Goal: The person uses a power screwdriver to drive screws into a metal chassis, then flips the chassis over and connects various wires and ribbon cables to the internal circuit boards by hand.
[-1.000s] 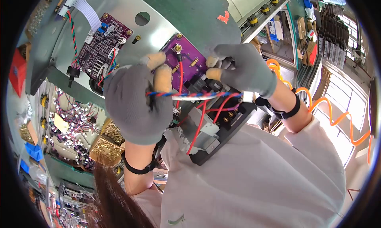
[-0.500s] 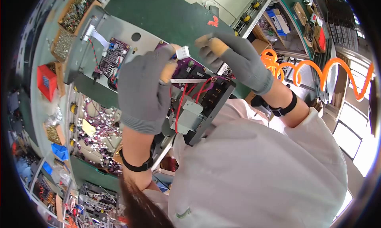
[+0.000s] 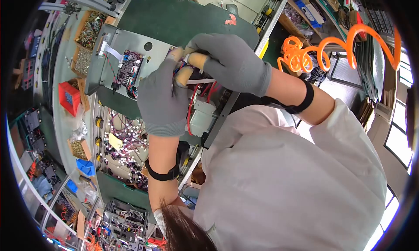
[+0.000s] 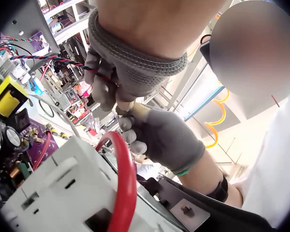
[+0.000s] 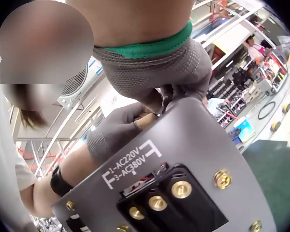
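My gloved left hand [image 3: 163, 100] holds a twisted red, blue and black cable [image 4: 63, 60], which runs into its curled fingers in the left wrist view. Close against it, my gloved right hand [image 3: 233, 63] pinches the cable's end, where a bit of the white connector [image 3: 187, 58] shows between thumb and forefinger. Both hands are above the near end of a metal chassis [image 3: 159, 54]; the purple board there is mostly covered by them. In the right wrist view they are behind a grey panel [image 5: 183, 140] with brass terminals [image 5: 181, 189].
A light grey metal box [image 3: 201, 115] with a thick red wire [image 3: 190, 115] lies just below the hands. Farther along the chassis sits another circuit board [image 3: 128, 67]. Loose harnesses [image 3: 126, 137] and a red bin [image 3: 70, 98] are at left; an orange coiled hose [image 3: 325, 54] hangs right.
The white connector was in view at my left fingertips with my right hand apart; now my right hand has come left to it. The head view has shifted.
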Motion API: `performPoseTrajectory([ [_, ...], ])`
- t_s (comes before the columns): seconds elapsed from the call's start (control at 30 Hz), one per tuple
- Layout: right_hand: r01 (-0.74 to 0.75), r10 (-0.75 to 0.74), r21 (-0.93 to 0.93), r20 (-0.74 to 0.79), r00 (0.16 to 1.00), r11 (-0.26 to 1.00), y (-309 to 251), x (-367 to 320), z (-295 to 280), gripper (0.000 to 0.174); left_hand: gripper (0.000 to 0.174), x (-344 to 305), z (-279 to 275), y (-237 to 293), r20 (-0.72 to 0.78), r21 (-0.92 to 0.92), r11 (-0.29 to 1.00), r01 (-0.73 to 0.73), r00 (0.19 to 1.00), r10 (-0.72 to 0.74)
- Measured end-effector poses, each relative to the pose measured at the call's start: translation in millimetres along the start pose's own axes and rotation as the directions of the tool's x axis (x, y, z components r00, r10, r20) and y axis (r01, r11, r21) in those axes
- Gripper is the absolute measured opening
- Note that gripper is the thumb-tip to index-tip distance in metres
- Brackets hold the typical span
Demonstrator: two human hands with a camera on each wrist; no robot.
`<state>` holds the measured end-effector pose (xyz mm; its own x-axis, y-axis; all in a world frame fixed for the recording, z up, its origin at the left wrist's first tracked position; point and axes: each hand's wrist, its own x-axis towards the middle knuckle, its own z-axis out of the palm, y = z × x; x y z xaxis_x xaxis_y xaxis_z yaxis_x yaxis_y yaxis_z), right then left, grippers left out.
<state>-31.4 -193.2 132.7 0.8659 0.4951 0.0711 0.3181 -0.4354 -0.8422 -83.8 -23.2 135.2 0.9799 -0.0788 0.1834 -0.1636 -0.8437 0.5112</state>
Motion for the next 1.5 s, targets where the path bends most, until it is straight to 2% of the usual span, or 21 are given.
performPoseTrajectory([
  [0.07,-0.072,0.072,0.010,0.026,0.997,0.997,3.8,1.0,1.9,0.020,0.027,-0.2,12.5,-11.8,-0.104,-0.115,0.993,-0.019,0.995,0.007],
  [0.1,-0.140,0.139,0.015,0.055,0.989,0.990,5.8,0.9,2.7,0.021,0.019,0.5,16.2,-13.2,-0.075,-0.167,0.983,0.080,0.993,-0.093],
  [0.2,-0.271,0.263,0.093,0.094,0.960,0.958,18.1,-4.1,0.4,0.022,0.019,11.2,24.7,-7.7,0.049,-0.191,0.971,0.144,0.989,-0.137],
  [0.23,-0.328,0.315,0.161,0.101,0.944,0.931,23.1,-8.5,-2.7,0.022,0.012,15.1,26.8,-10.7,0.085,-0.103,0.993,0.056,0.995,-0.047],
  [0.27,-0.338,0.325,0.166,0.100,0.940,0.926,25.1,-13.9,-6.9,0.022,0.012,18.9,27.7,-12.9,0.096,-0.104,0.993,0.055,0.994,-0.045],
  [0.33,-0.325,0.346,0.191,-0.090,0.934,0.926,26.9,-25.9,-17.8,0.023,0.012,25.1,30.5,-15.8,0.265,0.215,0.965,-0.149,0.960,0.089],
  [0.53,-0.405,0.428,0.177,-0.112,0.897,0.897,28.7,-59.7,-19.3,0.023,0.011,36.3,36.4,-13.7,0.463,0.290,0.926,-0.242,0.882,0.086],
  [0.6,-0.325,0.358,0.198,-0.164,0.919,0.925,26.3,-66.8,-9.0,0.022,0.015,42.2,34.6,-9.8,0.580,0.282,0.953,-0.109,0.811,-0.079],
  [0.67,-0.306,0.340,0.194,-0.175,0.924,0.932,26.0,-70.9,0.7,0.019,0.020,44.9,34.1,-6.1,0.598,0.287,0.953,-0.093,0.795,-0.103],
  [0.73,-0.236,0.269,0.161,-0.231,0.935,0.958,27.7,-72.8,7.2,0.016,0.020,45.3,36.4,-9.0,0.659,0.218,0.967,0.129,0.712,-0.244],
  [0.8,-0.242,0.283,0.184,-0.247,0.927,0.953,32.1,-73.0,11.3,0.017,0.019,41.3,38.5,-11.0,0.648,0.227,0.962,0.154,0.714,-0.267],
  [0.87,-0.170,0.184,0.083,-0.222,0.957,0.982,35.2,-72.3,12.9,0.022,0.019,40.0,37.9,-10.4,0.635,0.234,0.956,0.175,0.717,-0.287],
  [0.93,-0.144,0.163,0.094,-0.245,0.956,0.985,38.9,-71.1,17.5,0.023,0.018,41.0,36.7,-7.1,0.596,0.234,0.956,0.179,0.750,-0.286],
  [1.03,-0.119,0.144,0.112,-0.260,0.955,0.987,43.3,-70.6,24.3,0.024,0.018,39.3,39.4,-9.1,0.621,0.172,0.958,0.231,0.729,-0.288],
  [1.2,-0.098,0.132,0.126,-0.300,0.945,0.987,48.6,-71.4,32.2,0.024,0.019,46.7,39.2,-4.9,0.663,0.208,0.956,0.209,0.688,-0.295],
  [1.3,-0.169,0.225,0.216,-0.271,0.936,0.962,49.6,-63.5,28.2,0.021,0.019,48.0,37.2,-11.9,0.684,0.134,0.964,0.228,0.682,-0.257],
  [1.33,-0.307,0.349,0.359,-0.058,0.935,0.881,49.9,-52.9,16.5,0.022,0.020,47.3,36.0,-13.5,0.689,0.067,0.963,0.262,0.686,-0.235],
  [1.37,-0.454,0.425,0.459,0.172,0.889,0.764,53.4,-43.5,8.0,0.024,0.020,47.7,34.1,-12.2,0.692,0.067,0.963,0.260,0.684,-0.233],
  [1.4,-0.455,0.427,0.460,0.170,0.888,0.763,63.7,-34.2,4.0,0.024,0.020,48.9,31.3,-9.6,0.682,0.099,0.965,0.245,0.689,-0.245],
  [1.47,-0.323,0.261,0.275,0.240,0.935,0.906,86.2,-13.0,0.3,0.025,0.020,51.3,29.4,-6.9,0.673,0.124,0.966,0.228,0.695,-0.251],
  [1.5,-0.323,0.262,0.272,0.237,0.935,0.906,88.5,-6.1,2.9,0.025,0.020,51.6,29.0,-5.2,0.674,0.143,0.955,0.262,0.680,-0.287],
])
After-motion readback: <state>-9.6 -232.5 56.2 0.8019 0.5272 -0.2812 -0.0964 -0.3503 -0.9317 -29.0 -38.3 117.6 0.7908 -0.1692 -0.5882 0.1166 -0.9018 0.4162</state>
